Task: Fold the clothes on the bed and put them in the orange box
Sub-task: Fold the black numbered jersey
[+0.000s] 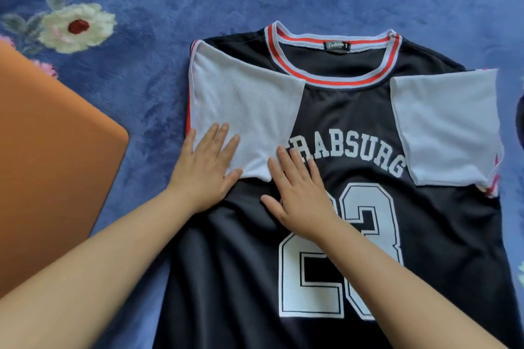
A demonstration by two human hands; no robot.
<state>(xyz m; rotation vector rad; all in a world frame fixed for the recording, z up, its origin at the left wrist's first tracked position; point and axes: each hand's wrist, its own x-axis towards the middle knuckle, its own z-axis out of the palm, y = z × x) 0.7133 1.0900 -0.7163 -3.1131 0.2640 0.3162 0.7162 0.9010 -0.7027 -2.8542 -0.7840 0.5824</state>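
Observation:
A black jersey with white sleeves, a red and white striped collar and a large white number lies flat, front up, on the bed. Both white sleeves are folded inward over the chest. My left hand lies flat with straight fingers on the lower edge of the left folded sleeve. My right hand presses flat beside it, on the black cloth at the start of the white lettering. The orange box stands at the left edge of the view, apart from the jersey.
A blue plush bedspread with a flower pattern covers the bed all round the jersey. Part of a dark object shows at the right edge.

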